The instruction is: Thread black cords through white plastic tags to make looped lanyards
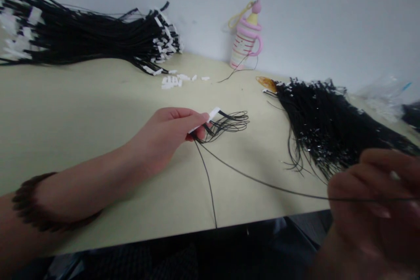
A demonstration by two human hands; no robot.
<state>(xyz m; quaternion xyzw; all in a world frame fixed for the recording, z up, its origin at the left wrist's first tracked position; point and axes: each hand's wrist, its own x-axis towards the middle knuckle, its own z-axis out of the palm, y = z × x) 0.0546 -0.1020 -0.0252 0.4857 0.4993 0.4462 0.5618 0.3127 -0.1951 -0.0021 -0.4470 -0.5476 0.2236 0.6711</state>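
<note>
Over the middle of the table, my left hand (177, 129) is closed, pinching a white strip (214, 114) together with a looped bundle of thin black cord (234, 121). The loops stick out to the right of its fingertips. One short cord end hangs down toward the table's front edge. A longer cord strand (262, 182) runs from the bundle to my right hand (374, 201). That hand is raised at the lower right, blurred, its fingers curled around the strand; the exact grip is partly hidden.
A thick pile of black cords with white ends (98, 35) lies at the back left. Small white pieces (172, 81) are scattered near it. A pink-and-white cup-shaped item (244, 43) leans at the wall. Another black cord bundle (321, 118) and clear plastic (383, 96) lie right.
</note>
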